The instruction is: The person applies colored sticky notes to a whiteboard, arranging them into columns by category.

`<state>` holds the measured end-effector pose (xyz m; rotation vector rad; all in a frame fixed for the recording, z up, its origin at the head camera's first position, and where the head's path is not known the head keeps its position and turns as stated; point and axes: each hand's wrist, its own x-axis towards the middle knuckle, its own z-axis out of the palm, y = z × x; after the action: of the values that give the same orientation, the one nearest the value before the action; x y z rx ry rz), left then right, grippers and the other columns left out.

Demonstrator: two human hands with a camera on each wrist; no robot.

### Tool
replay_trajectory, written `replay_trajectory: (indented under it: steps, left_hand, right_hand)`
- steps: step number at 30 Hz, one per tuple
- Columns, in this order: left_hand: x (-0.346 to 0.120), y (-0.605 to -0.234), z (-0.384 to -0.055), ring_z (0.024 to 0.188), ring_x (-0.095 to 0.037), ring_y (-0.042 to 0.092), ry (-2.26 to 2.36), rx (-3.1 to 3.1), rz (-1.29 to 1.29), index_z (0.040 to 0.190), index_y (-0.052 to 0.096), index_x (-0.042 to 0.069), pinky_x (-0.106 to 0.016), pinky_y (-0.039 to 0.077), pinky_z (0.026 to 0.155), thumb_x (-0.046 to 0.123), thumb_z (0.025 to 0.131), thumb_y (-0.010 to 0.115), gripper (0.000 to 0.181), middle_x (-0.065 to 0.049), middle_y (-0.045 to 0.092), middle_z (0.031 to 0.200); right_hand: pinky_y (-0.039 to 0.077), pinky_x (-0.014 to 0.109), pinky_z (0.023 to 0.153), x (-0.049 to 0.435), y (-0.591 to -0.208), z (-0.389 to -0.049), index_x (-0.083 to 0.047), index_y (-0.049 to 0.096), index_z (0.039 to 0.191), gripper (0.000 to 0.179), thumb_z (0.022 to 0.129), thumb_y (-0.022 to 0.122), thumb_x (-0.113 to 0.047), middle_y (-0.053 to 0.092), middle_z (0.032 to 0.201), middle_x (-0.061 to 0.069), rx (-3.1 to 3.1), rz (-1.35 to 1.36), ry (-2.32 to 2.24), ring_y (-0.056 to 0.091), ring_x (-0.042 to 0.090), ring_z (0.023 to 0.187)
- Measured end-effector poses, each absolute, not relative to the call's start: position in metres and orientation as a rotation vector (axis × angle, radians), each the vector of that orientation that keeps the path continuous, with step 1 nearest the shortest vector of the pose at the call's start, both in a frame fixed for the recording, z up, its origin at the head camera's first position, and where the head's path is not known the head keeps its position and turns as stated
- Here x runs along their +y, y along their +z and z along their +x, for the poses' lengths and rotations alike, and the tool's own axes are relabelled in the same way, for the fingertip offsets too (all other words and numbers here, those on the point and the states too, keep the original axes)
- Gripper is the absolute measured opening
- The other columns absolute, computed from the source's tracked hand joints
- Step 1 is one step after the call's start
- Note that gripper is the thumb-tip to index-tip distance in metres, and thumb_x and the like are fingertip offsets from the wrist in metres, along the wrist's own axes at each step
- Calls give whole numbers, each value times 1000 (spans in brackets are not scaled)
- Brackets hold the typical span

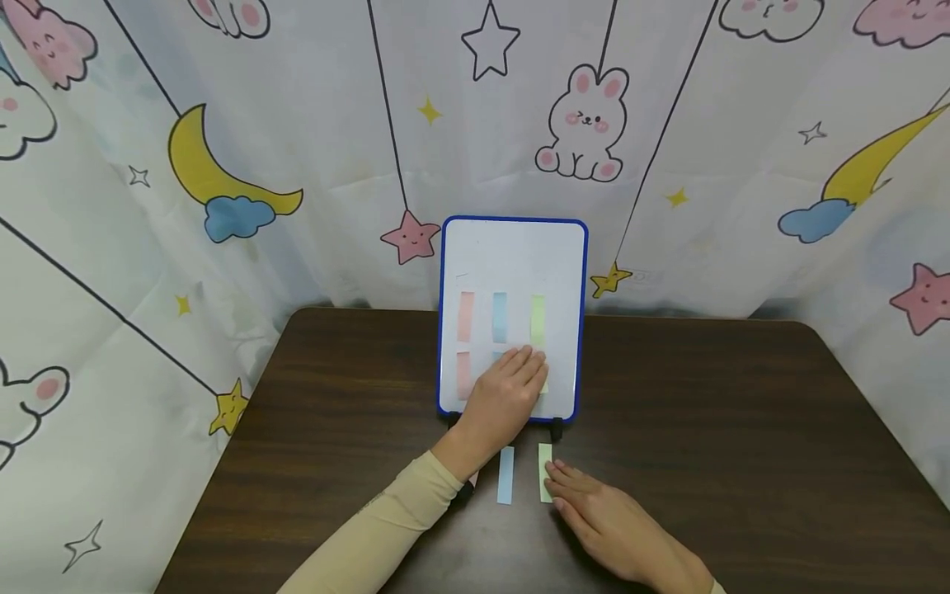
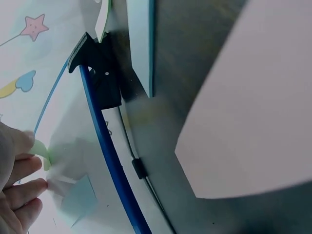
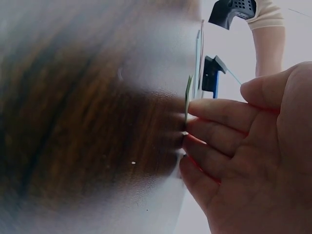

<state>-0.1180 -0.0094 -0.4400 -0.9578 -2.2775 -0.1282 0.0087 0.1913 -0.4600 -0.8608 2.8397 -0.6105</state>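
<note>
My left hand [image 1: 503, 398] rests with extended fingers on the lower green paper strip [image 1: 545, 387] on a blue-framed whiteboard [image 1: 515, 256]. In the left wrist view this green strip [image 2: 45, 155] curls beside the fingertips. Above it is another green strip [image 1: 538, 318]. The lower blue strip [image 1: 498, 356] is mostly hidden by the hand; an upper blue strip [image 1: 500, 317] and two pink strips [image 1: 465, 317] are visible. On the table, my right hand [image 1: 612, 524] touches the edge of a green sticky-note pad [image 1: 545, 473] with its fingers straight.
A blue pad [image 1: 505, 475] lies left of the green one. The pink pad [image 2: 258, 112] is mostly covered by the left wrist in the head view. Black stand feet [image 1: 557, 428] hold the board on the dark wooden table [image 1: 690, 412]. A patterned curtain [image 1: 334, 124] hangs behind.
</note>
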Motion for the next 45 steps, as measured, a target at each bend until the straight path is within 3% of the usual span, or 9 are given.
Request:
replay_trajectory:
  steps: [15,24,32,37,40,45]
  left_hand:
    - [-15,-445,-115,127,-21,65,-91,-2303,-943,119,76,6,-33,48,113,12,93,72,26,-6,72,129]
    - [-17,-446,-114,128,-21,65,-85,-2318,-946,120,75,7,-33,48,113,11,97,68,24,-6,71,131]
    - [-16,-445,-113,127,-22,65,-85,-2314,-958,119,75,6,-34,49,112,8,96,68,24,-8,72,130]
    - [-15,-445,-113,128,-22,65,-85,-2314,-962,120,75,6,-34,49,113,11,97,67,25,-7,71,130]
    - [-14,-446,-113,128,-22,65,-91,-2312,-960,121,75,6,-34,49,113,12,97,67,26,-8,71,131]
    - [-15,-448,-114,128,-21,65,-86,-2313,-955,122,74,6,-33,49,113,13,97,67,27,-7,71,131]
  right_hand:
    - [51,49,109,189,-457,10,-12,64,139,45,111,39,-37,55,152,5,2818,-811,-620,53,22,141]
    - [49,48,111,186,-455,11,-13,59,144,50,111,35,-41,52,155,3,2803,-777,-603,51,20,142]
    - [52,45,108,184,-447,6,-14,60,144,44,110,42,-36,56,151,-3,2880,-776,-674,55,15,138]
    - [51,45,110,187,-442,-1,-11,64,139,40,108,49,-32,57,150,-2,3024,-731,-602,55,19,138]
    - [40,32,119,191,-443,-7,-8,64,139,39,107,53,-28,56,152,1,3109,-755,-565,53,21,141]
    - [1,7,121,193,-447,-20,-3,58,143,43,104,56,-22,53,154,9,3203,-857,-588,51,28,143]
